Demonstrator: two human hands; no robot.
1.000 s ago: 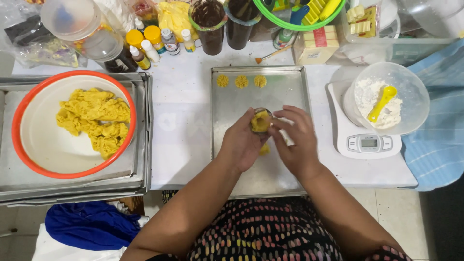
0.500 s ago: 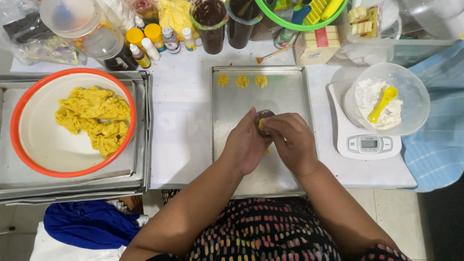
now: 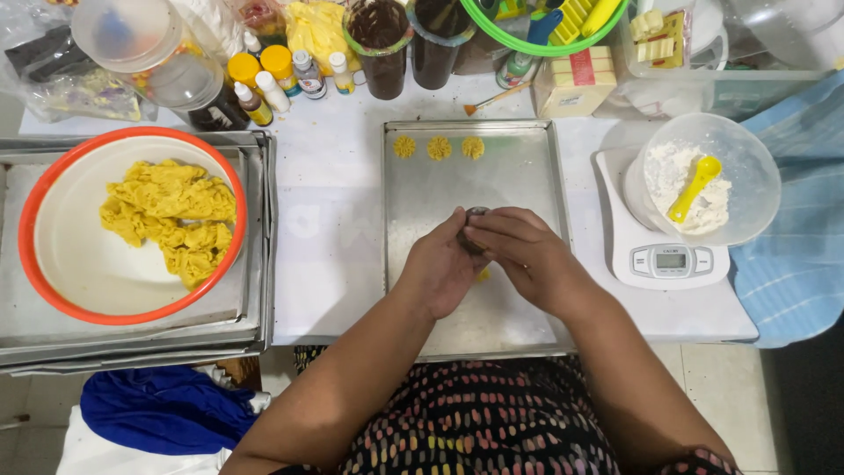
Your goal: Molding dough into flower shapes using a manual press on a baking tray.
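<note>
Just beyond the fingertips (image 3: pixel 479 224), three shaped dough pieces (image 3: pixel 439 148) are golden yellow on a dull silver-grey baking tray (image 3: pixel 527 176); a small dark grey mould (image 3: pixel 475 237) shows between the fingers. Well to the left of the fingers, a white bowl with an orange-red rim (image 3: pixel 35 202) holds yellow dough (image 3: pixel 167 215). To the right, a clear bowl (image 3: pixel 756 185) holds white flour and a bright yellow spoon (image 3: pixel 694 187) on a white scale (image 3: pixel 668 264), beside a blue striped cloth (image 3: pixel 800 246).
</note>
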